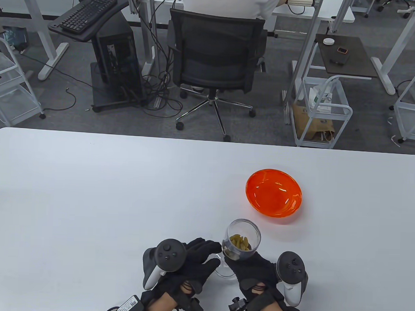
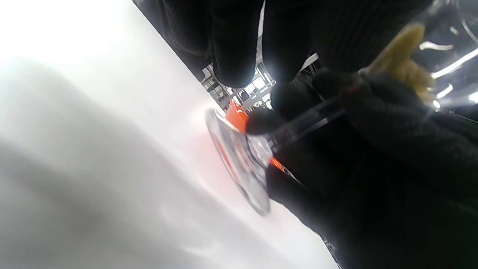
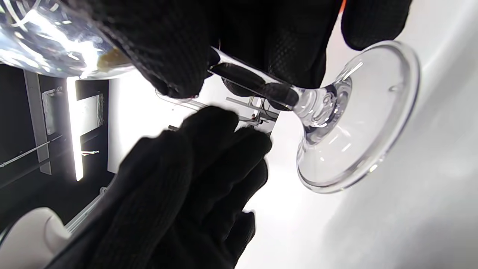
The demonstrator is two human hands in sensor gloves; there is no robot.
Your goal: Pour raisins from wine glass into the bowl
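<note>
A clear wine glass (image 1: pixel 242 240) holding yellowish raisins (image 1: pixel 240 243) stands near the table's front edge. My right hand (image 1: pixel 247 269) grips its stem just under the bowl of the glass. The right wrist view shows my fingers (image 3: pixel 168 48) wrapped around the stem above the round foot (image 3: pixel 358 116). My left hand (image 1: pixel 204 255) lies open beside the glass, fingers stretched toward the stem and holding nothing. The orange bowl (image 1: pixel 273 193) sits empty on the table, beyond the glass and to its right. I cannot tell whether the foot (image 2: pixel 239 164) touches the table.
The white table (image 1: pixel 90 192) stretches wide to the left and behind the bowl. Past its far edge stand an office chair (image 1: pixel 216 53) with a seated person, desks and wire carts.
</note>
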